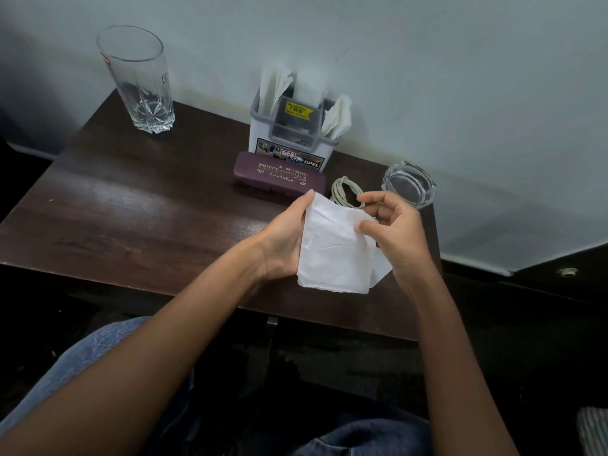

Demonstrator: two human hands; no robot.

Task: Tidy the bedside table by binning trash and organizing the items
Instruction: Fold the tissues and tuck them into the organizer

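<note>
Between the left hand (283, 238) and the right hand (398, 232), the tissue (335, 245) is thin white paper, matt and creased. Under both hands the table (131, 209) is dark wood grain with a worn, patchy sheen. Just beyond the fingertips, the case (279, 176) looks like matt maroon plastic with gold print, and the cable (343, 190) has a smooth pale sheath. Behind the case, the holder (289, 139) is smooth white and grey plastic with glossy stickers. Far left of the left hand the tumbler (138, 80) is clear cut glass. Just beyond the right hand the ashtray (409, 184) is thick clear glass.
</note>
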